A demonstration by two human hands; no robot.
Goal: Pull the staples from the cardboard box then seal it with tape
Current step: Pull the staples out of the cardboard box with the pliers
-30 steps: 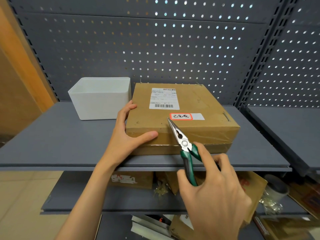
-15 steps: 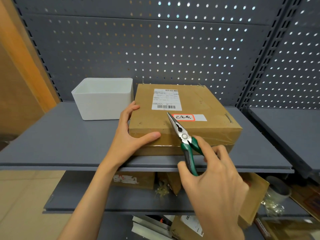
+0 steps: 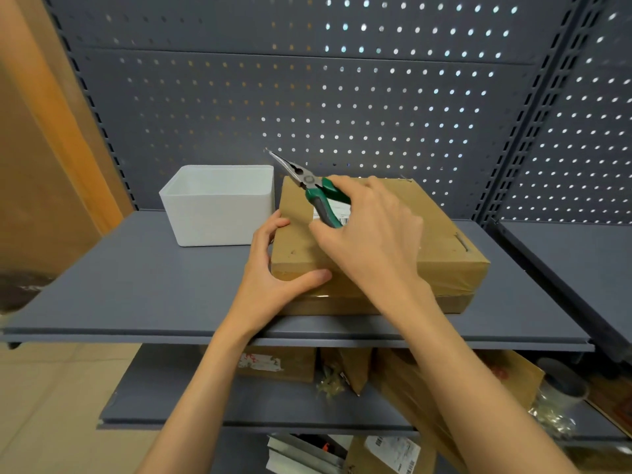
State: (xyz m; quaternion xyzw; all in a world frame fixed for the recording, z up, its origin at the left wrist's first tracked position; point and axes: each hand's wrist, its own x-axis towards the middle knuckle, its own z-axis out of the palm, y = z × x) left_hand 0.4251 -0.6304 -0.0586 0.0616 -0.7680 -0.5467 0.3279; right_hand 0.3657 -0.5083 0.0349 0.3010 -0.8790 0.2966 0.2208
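right hand [image 3: 369,234] is covering most of the shipping label [image 3: 337,213] | pliers [image 3: 309,186] tip is blurring, staple unclear | lower-shelf clutter [image 3: 342,374] is sitting half-hidden

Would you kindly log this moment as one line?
left hand: steadies brown cardboard box | right hand: green-handled needle-nose pliers raised over box's far-left corner
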